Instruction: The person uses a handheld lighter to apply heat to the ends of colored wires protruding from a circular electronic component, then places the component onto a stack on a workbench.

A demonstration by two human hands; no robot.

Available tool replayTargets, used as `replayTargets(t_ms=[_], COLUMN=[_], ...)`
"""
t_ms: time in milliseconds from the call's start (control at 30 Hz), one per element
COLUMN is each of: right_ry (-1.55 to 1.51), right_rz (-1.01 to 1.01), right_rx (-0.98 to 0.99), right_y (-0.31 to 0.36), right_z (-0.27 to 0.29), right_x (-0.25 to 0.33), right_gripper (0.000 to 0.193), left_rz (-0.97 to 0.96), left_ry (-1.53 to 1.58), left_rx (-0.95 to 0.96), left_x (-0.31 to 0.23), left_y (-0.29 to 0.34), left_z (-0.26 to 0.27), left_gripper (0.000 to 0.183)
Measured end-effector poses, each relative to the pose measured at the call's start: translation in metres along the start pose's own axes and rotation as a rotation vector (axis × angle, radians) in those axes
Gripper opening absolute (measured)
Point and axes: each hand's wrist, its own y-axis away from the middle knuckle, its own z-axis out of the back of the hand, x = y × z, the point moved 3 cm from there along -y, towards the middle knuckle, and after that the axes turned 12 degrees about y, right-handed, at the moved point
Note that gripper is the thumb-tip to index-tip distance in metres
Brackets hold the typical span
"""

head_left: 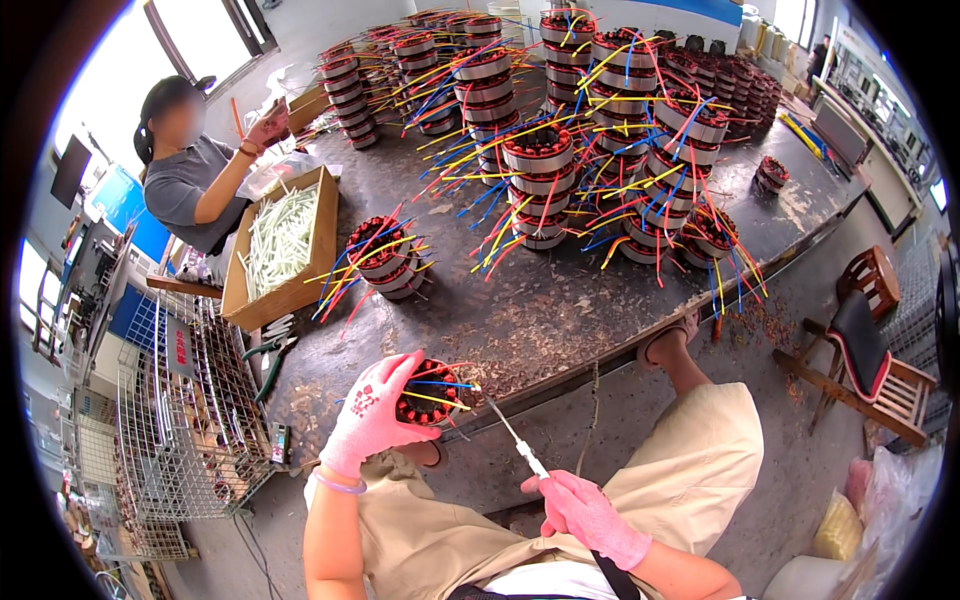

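Note:
My left hand, in a pink glove, is wrapped round a motor stator near the table's front edge. The stator has red insulation around its ring, with blue and yellow lead wires pointing right. My right hand, also gloved in pink, is closed on a slim white tube-like piece above my lap. A thin grey rod-like length runs from that piece up toward the stator's wire ends. Whether it is a tool or a bundled lead, I cannot tell. Beyond my left hand stands a short stack of wired stators.
Tall stacks of stators with splayed coloured wires crowd the dark worktable. A cardboard box of white sleeves stands left, near pliers and wire baskets. Another person works across the left corner. A chair is at right.

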Motion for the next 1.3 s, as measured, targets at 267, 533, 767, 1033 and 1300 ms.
replayTargets(t_ms=[267, 533, 767, 1033, 1300], right_ry=[-0.02, -0.046, -0.044, -0.043, -0.053], right_rz=[-0.002, -0.005, -0.005, -0.013, -0.003], right_rx=[0.013, 0.017, 0.023, 0.021, 0.011], right_y=[-0.0008, 0.0004, 0.001, 0.0011, -0.0008], right_z=[-0.0014, -0.0013, -0.0012, -0.0009, 0.0001], right_x=[0.0002, -0.0004, 0.0022, 0.0009, -0.0026], right_gripper=[0.035, 0.035, 0.035, 0.035, 0.035], left_rz=[0.007, 0.013, 0.005, 0.0, 0.018], left_ry=[0.011, 0.014, 0.011, 0.006, 0.033], left_rx=[0.009, 0.02, 0.017, 0.007, 0.001], left_x=[0.0002, 0.0001, 0.0012, 0.0006, -0.0008], left_y=[0.0007, 0.0001, 0.0005, -0.0003, 0.0003], left_z=[0.0007, 0.0011, 0.0003, -0.0003, 0.001], left_gripper=[0.097, 0.1, 0.099, 0.097, 0.097])
